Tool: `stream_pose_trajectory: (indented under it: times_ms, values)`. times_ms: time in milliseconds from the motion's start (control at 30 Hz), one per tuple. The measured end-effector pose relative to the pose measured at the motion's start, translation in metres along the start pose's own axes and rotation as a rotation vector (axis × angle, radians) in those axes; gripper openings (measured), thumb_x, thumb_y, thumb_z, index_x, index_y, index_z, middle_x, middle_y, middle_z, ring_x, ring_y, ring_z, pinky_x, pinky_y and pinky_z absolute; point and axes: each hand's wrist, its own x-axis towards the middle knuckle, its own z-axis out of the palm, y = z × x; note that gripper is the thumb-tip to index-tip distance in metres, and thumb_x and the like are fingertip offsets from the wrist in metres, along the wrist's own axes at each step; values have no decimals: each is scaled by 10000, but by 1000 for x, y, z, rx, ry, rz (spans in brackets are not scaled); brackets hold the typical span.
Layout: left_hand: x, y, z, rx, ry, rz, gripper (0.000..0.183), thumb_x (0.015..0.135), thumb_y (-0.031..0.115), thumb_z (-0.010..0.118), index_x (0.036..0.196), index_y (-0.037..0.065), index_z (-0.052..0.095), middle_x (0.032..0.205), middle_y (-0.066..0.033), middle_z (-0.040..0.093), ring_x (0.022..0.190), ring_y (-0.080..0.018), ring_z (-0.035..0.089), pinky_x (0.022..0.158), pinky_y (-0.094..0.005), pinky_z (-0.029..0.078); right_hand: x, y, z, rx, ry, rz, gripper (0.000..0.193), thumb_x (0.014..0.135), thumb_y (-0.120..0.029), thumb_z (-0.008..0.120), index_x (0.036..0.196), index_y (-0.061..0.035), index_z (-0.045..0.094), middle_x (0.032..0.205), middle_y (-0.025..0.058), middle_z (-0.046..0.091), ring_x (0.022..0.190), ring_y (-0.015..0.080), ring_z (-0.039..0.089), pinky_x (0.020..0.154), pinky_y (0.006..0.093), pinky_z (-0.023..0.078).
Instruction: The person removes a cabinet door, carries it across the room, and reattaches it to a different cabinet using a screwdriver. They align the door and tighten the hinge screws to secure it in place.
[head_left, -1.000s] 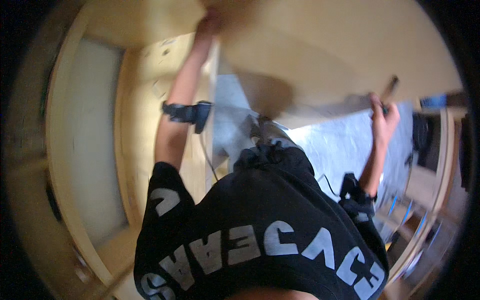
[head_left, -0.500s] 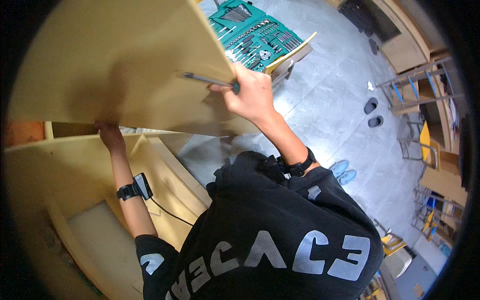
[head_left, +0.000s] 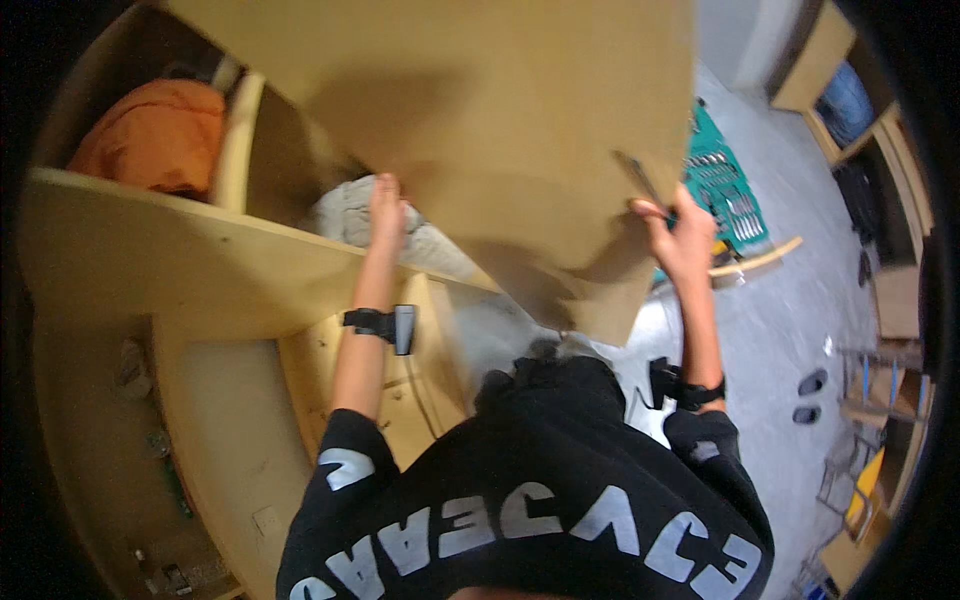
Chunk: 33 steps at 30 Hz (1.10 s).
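The two hands are well apart, with a large wooden panel (head_left: 530, 110) spanning the space between them and rising beyond them. The left hand (head_left: 388, 212) has its fingers nearly straight and close together at the panel's lower-left edge; whether it grips that edge, I cannot tell. The right hand (head_left: 682, 238) is curled around the handle of a screwdriver (head_left: 646, 182), its shaft pointing away and leftward across the panel's face, and lies at the panel's right edge; how firmly it bears on the wood is unclear.

Just beside the left hand is a pale grey cloth bundle (head_left: 345, 212) in a wooden cabinet (head_left: 190, 235); farther left, an orange cloth item (head_left: 160, 135) fills another compartment. Just beyond the right hand, partly behind the panel, lies an open green tool case (head_left: 728, 190).
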Motion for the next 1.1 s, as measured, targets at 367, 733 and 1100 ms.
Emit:
stream_pose_trajectory:
  times_ms: [367, 733, 1100]
  values:
    - [35, -19, 18, -138, -250, 186, 347, 970, 157, 532, 1271, 6, 447, 1296, -95, 533, 1155, -174, 521, 984, -333, 414, 26, 14, 6, 8, -43, 206, 328, 818, -183, 677, 1095, -17, 620, 796, 164, 672, 699, 255, 643, 677, 348, 487]
    - [24, 5, 16, -142, -285, 398, 314, 900, 98, 644, 1139, 11, 461, 1074, -80, 600, 986, -138, 571, 882, -284, 460, 38, 2, -3, 51, 2, 217, 354, 798, -126, 680, 1127, -16, 607, 854, 163, 675, 777, 226, 650, 733, 344, 496]
    - [2, 49, -8, -119, 20, 442, 367, 978, 309, 524, 1146, -16, 504, 1126, -98, 548, 1015, -183, 485, 931, -350, 394, 45, -6, -2, 33, 103, -95, 435, 833, -387, 633, 1089, -35, 630, 877, 142, 686, 792, 237, 654, 724, 360, 498]
